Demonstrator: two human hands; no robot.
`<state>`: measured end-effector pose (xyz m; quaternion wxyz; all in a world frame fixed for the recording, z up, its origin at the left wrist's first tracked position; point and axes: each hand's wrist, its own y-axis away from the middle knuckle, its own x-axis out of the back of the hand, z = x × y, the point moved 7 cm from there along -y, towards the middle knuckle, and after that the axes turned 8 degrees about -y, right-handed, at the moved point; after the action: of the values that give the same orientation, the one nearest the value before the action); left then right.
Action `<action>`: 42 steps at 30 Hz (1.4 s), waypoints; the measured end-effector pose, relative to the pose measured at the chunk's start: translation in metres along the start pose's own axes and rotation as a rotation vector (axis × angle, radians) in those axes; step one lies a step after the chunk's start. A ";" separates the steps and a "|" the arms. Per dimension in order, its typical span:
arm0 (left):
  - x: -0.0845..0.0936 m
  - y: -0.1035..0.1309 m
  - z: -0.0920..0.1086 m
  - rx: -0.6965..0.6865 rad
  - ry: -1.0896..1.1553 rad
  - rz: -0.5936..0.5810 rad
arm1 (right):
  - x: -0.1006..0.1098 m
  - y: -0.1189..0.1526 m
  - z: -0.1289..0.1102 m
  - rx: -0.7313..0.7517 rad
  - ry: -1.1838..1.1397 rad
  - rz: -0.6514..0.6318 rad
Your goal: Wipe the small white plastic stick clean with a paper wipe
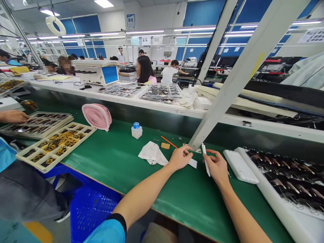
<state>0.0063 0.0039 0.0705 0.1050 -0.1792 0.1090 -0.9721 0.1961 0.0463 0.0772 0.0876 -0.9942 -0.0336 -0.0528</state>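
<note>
Right hand (216,166) clamped on a thin white piece (207,166), held slightly tilted over the green bench (113,153), left of a white slab (240,166). Left hand (179,157) curled near a white slip (193,163); cannot tell whether fingertips meet. Crumpled cloth (152,153) lies left, blue-capped bottle (136,131) farther left.

Counter (108,155): tray (31,163) at left; fan (96,116) behind tray's right end; bottle (136,131) right of fan. Cloth (152,153) before bottle, to the right; block (165,145) just beside cloth. Strip (204,148) in right grip (217,167), left of case (239,165). Rack (291,219) right of case. Basket (88,209) below counter, left.
</note>
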 end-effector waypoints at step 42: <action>0.000 -0.008 0.005 0.002 -0.071 -0.059 | -0.017 0.008 -0.016 -0.014 0.146 -0.184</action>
<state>0.0069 0.0106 0.0773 0.0804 -0.2166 0.0988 -0.9679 0.1785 0.0343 0.0894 0.0778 -0.9810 -0.1177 -0.1332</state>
